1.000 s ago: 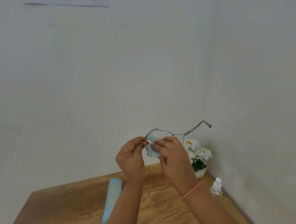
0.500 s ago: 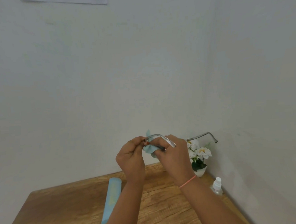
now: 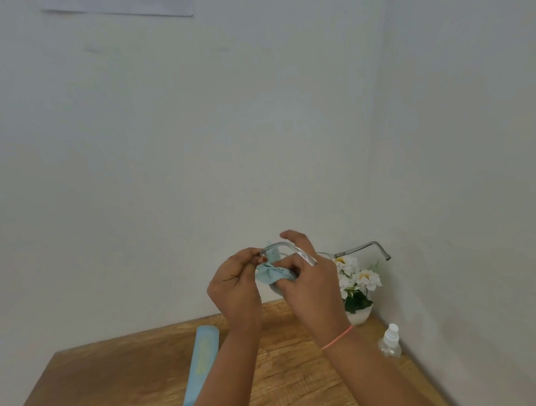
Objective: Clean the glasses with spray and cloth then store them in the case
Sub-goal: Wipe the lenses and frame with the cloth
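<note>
I hold clear grey-framed glasses (image 3: pixel 360 248) up above the table, one temple arm sticking out to the right. My left hand (image 3: pixel 233 285) pinches the frame at its left corner. My right hand (image 3: pixel 311 281) holds a light blue cloth (image 3: pixel 269 272) against a lens with thumb and curled lower fingers, while its upper fingers are raised. A long light blue case (image 3: pixel 202 361) lies shut on the wooden table (image 3: pixel 114 381), left of my arms. The small clear spray bottle (image 3: pixel 390 342) with a white cap stands at the table's right edge.
A white pot of white flowers (image 3: pixel 358 288) stands in the back right corner of the table, just behind the glasses. White walls close in behind and to the right. A sheet of paper (image 3: pixel 119 5) hangs high on the back wall.
The glasses have tipped and dropped slightly over the second. My right hand has shifted the cloth lower on the lens and lifted its upper fingers. My left hand kept its pinch.
</note>
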